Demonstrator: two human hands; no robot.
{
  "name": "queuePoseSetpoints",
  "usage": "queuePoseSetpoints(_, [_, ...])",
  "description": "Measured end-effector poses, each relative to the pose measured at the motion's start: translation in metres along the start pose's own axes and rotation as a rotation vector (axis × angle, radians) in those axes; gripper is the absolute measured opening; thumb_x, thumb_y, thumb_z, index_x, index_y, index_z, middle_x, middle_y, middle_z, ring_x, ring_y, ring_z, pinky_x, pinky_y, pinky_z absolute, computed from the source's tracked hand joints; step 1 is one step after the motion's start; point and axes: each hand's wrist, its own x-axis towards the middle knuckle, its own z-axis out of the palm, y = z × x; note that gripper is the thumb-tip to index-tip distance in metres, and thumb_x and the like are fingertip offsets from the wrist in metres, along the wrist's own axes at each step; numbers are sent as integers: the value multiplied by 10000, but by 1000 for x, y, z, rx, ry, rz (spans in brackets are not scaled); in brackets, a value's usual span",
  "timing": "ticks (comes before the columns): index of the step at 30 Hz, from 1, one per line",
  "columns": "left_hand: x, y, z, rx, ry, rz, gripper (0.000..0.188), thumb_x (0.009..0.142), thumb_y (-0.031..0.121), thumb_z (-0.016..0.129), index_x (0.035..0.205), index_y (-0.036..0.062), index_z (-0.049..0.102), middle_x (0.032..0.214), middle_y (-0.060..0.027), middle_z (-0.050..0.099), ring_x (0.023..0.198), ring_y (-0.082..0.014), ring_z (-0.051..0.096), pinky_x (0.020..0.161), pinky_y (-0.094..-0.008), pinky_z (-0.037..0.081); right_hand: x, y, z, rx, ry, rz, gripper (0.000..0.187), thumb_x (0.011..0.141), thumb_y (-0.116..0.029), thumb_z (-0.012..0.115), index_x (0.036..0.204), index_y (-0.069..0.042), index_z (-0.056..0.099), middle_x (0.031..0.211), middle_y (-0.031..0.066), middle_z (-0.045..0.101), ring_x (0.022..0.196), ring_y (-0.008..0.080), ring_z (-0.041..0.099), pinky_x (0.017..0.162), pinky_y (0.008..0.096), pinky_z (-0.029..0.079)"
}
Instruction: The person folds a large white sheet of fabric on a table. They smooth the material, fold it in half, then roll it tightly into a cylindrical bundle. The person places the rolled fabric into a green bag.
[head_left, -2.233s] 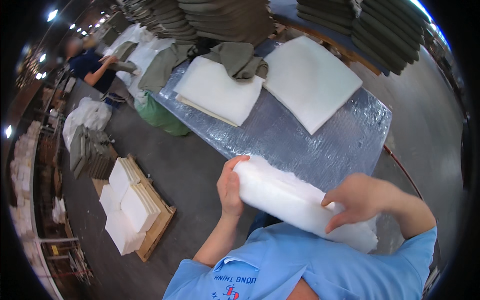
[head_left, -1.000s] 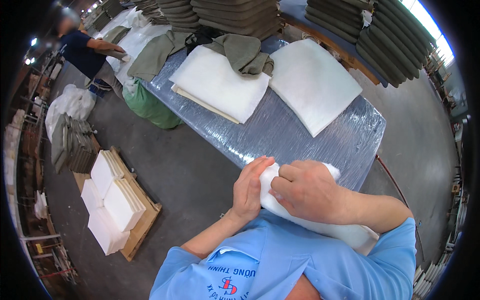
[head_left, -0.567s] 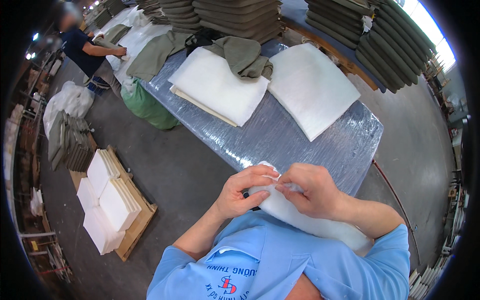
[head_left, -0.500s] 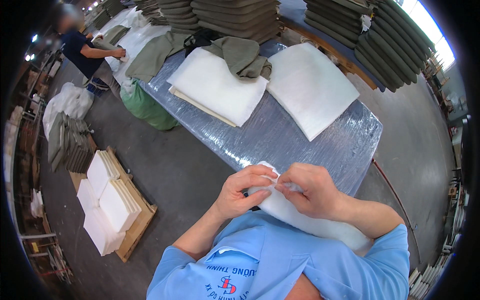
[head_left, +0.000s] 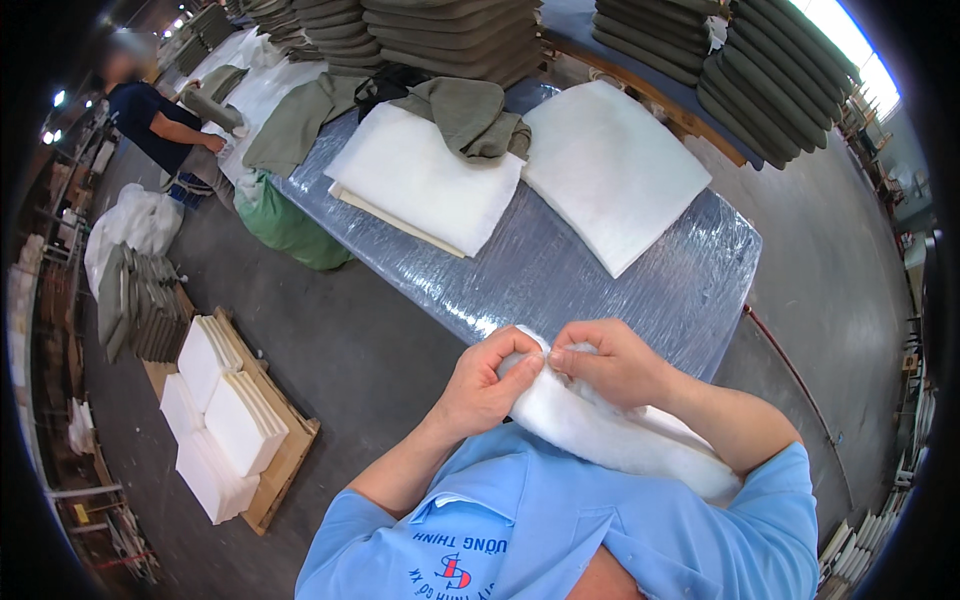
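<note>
A piece of white fluffy batting (head_left: 610, 440) lies bunched against my front, at the near edge of the plastic-covered table. My left hand (head_left: 492, 378) pinches its upper end between thumb and fingers. Right beside it, my right hand (head_left: 608, 362) grips the same end, fingers curled and fingertips almost touching those of the left. The far end of the batting runs under my right forearm. On the table ahead lie a white padded sheet (head_left: 615, 175) and a white folded pad (head_left: 425, 180), with a grey-green fabric cover (head_left: 465, 115) over the pad's far edge.
The table (head_left: 420, 275) is wrapped in shiny film. Stacks of grey-green cushions (head_left: 450, 35) stand behind it. A green sack (head_left: 290, 225) sits at its left side. White foam pads (head_left: 230, 420) rest on a pallet at left. Another person (head_left: 150, 120) works at the far left.
My hands have closed more tightly on the batting's end, and more of the batting shows below them. The other person's arm has shifted. The whole view has moved slightly.
</note>
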Motion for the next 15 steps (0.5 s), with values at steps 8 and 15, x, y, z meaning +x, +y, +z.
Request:
queuePoseSetpoints(8, [1,4,-2,80,4,-16,153,1086,167,620,1032,30,663,963,10,643,874,-51,566,772,-240,466,-10,-49,-6,-440,-95,-87,291,1005,-324,714,1014,-33,727,823,165,727,773,280,732,690,409,535])
queuePoseSetpoints(15, [-4,-3,2,40,57,-55,160,1064,168,629,1049,15,673,975,-51,672,895,-111,615,802,-284,503,-4,-6,3,-7,-6,43,236,999,-271,751,972,-39,722,819,26,702,800,96,622,706,311,499])
